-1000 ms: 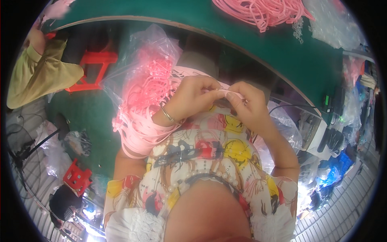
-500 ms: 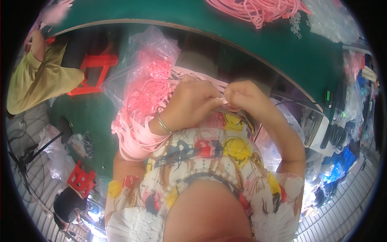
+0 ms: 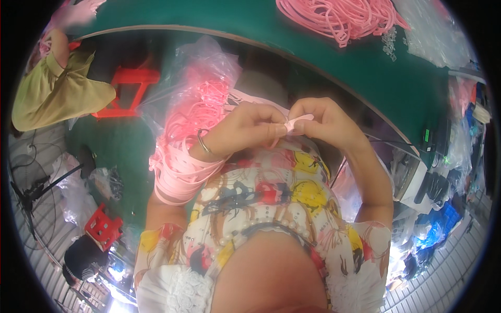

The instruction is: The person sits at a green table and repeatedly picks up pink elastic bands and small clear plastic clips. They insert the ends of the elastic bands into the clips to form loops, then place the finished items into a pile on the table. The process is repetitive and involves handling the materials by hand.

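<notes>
In front of my chest, my left hand (image 3: 239, 126) and my right hand (image 3: 330, 124) meet, fingertips almost touching. Both pinch a narrow pale pink strap (image 3: 303, 120); its flat end pokes out between my right thumb and fingers. What the left fingertips cover is too small to make out. Many pink strap loops (image 3: 176, 180) hang round my left forearm, below a metal bangle on the wrist. Beyond that arm, a clear plastic bag (image 3: 201, 56) stands with a tangle of pink straps (image 3: 190, 117) in and beside it.
Across the far side runs a green table (image 3: 250, 44), bearing a heap of pink straps (image 3: 342, 20), small clear pieces (image 3: 389, 44) and clear plastic wrap (image 3: 436, 36). Red stools (image 3: 130, 78) stand at left near a person in a yellow-green garment (image 3: 62, 96). Plastic bags lie at right.
My right fingers have uncurled somewhat, and the strap's flat end now shows between them. My left hand still pinches beside it. The whole view has shifted slightly.
</notes>
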The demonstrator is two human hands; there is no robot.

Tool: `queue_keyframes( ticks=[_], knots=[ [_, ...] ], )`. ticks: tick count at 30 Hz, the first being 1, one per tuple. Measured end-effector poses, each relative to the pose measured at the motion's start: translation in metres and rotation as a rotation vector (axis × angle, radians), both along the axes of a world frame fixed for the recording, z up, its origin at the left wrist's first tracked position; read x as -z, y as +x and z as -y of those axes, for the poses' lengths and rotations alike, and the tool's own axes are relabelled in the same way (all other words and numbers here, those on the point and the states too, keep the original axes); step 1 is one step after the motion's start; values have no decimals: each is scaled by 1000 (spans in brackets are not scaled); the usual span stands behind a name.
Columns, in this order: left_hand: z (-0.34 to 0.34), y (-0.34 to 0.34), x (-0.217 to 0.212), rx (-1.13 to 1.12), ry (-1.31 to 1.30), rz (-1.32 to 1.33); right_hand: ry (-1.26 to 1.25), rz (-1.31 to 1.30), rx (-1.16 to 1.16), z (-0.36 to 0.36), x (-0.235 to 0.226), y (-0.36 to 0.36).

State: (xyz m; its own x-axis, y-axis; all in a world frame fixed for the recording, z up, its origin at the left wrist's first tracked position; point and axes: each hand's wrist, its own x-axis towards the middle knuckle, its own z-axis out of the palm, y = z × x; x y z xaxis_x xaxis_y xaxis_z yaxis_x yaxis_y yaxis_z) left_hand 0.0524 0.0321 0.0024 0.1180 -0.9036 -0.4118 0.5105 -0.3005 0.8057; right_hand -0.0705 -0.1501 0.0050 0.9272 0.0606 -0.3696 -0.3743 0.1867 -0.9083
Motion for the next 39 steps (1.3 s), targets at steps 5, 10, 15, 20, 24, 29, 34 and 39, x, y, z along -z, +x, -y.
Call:
queue_keyframes(
  ticks=[5, 10, 15, 20, 24, 29, 34, 39],
  knots=[
    [-3, 11, -1, 24, -4, -157, -702, 581, 54, -13, 3, 7],
    [-3, 13, 13, -9, -88, -331, -1045, 844, 210, -30, 18, 7],
    [1, 15, 8, -122, -57, -18, -712, 618, 243, -23, 12, 3],
    [7, 13, -18, -149, -115, 335, -76, 85, 79, -7, -15, 3],
    [5, 8, -5, -494, -412, 1015, -34, 58, 64, 2, -29, 7],
    [-30, -4, 12, -80, 150, -59, 201, 368, 377, 12, -42, 1],
    [-18, -18, 87, -259, -135, -791, 304, 583, 466, 6, -74, -6],
    [-2, -3, 104, -855, -214, -930, 383, 602, 531, 22, -83, -41]
  ],
)
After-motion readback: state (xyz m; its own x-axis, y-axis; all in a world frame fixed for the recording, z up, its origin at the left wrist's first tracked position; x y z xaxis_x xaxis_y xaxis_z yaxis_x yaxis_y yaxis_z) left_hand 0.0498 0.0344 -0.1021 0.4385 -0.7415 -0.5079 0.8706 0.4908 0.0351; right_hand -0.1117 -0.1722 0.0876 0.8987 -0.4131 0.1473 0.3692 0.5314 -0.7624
